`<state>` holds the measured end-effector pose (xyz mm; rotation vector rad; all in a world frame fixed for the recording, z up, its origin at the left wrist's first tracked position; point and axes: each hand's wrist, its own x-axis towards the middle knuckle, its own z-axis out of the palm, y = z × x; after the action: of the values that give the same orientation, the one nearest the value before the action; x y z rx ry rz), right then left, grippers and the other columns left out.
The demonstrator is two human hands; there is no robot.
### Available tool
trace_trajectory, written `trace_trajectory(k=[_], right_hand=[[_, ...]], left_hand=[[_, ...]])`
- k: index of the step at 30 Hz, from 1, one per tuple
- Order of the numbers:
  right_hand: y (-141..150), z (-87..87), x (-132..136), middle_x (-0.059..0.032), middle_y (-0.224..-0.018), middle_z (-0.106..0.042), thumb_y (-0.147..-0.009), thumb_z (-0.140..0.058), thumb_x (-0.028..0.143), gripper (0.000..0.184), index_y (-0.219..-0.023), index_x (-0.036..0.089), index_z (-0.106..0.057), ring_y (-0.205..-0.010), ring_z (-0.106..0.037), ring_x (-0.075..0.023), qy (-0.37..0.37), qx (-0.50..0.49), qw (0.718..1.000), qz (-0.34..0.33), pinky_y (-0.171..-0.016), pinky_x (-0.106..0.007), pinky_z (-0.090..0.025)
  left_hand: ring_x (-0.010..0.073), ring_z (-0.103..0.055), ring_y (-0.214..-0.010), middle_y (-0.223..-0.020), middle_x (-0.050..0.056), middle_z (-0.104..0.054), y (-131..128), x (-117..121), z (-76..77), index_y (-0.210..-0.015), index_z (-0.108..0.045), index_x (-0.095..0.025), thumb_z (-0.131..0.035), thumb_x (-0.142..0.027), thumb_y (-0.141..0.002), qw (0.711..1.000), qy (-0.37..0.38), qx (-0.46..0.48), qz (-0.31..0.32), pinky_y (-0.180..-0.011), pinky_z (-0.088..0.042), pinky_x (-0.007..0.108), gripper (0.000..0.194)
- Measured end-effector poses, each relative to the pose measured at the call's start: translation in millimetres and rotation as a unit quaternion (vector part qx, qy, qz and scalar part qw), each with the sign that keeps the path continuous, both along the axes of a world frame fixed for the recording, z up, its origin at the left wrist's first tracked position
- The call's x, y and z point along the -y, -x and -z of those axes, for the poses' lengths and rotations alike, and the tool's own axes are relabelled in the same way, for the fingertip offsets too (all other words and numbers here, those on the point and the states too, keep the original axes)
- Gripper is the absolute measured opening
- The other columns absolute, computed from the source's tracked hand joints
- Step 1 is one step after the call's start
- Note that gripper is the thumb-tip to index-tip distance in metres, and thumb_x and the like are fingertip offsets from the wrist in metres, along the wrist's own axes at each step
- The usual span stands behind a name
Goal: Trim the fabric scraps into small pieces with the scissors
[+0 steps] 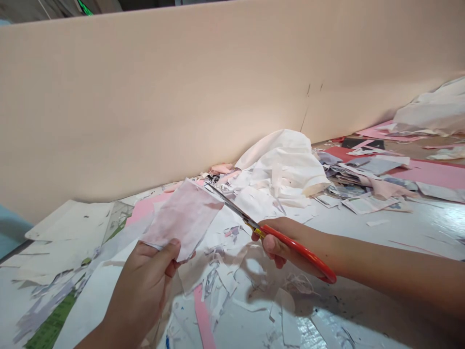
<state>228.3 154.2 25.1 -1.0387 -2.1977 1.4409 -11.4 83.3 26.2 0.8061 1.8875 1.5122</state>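
My left hand [145, 281] pinches a pale pink and white scrap of fabric [183, 215] by its lower edge, holding it up above the table. My right hand [286, 242] grips red-handled scissors [276, 232]. Their metal blades point up and to the left and meet the right edge of the scrap. The blades look nearly closed. Thin cut slivers of paper and cloth lie on the table below both hands.
A tall beige board [181, 97] walls off the back of the table. A heap of white cloth [283, 165] lies behind the scissors. Pink sheets and printed paper scraps [366, 174] cover the right side, and white and green sheets [69, 232] lie at the left.
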Motion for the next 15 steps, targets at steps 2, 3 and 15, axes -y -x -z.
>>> trace_trajectory(k=[2, 3, 15], right_hand=[[0.5, -2.0, 1.0, 0.0019, -0.061, -0.044, -0.071, -0.041, 0.07, 0.052, -0.073, 0.018, -0.046, -0.052, -0.05, -0.0134, 0.005, 0.007, 1.0, 0.007, -0.05, -0.027, -0.04], [0.9, -3.2, 1.5, 0.0023, -0.06, -0.044, -0.071, -0.041, 0.069, 0.051, -0.073, 0.018, -0.045, -0.051, -0.049, -0.0132, 0.007, 0.009, 1.0, 0.01, -0.05, -0.027, -0.039], [2.4, -5.6, 1.8, 0.0021, -0.058, -0.045, -0.071, -0.047, 0.063, 0.045, -0.072, 0.018, -0.046, -0.048, -0.048, -0.0127, 0.012, 0.022, 1.0, 0.019, -0.046, -0.026, -0.039]], left_hand=[[0.0109, -0.049, -0.045, -0.042, -0.004, -0.05, -0.6, 0.0, -0.3, -0.052, -0.044, -0.019, -0.072, -0.035, -0.059, 1.0, 0.003, -0.002, 0.004, -0.042, -0.04, 0.021, 0.033], [0.0111, -0.049, -0.044, -0.042, -0.004, -0.049, -0.7, -0.4, 0.2, -0.052, -0.045, -0.019, -0.071, -0.037, -0.059, 1.0, 0.001, 0.006, 0.011, -0.042, -0.04, 0.022, 0.033], [0.0143, -0.055, -0.052, -0.046, -0.002, -0.054, -0.2, -2.7, 1.9, -0.052, -0.045, -0.018, -0.074, -0.036, -0.055, 0.999, -0.024, 0.037, 0.006, -0.044, -0.04, 0.023, 0.034]])
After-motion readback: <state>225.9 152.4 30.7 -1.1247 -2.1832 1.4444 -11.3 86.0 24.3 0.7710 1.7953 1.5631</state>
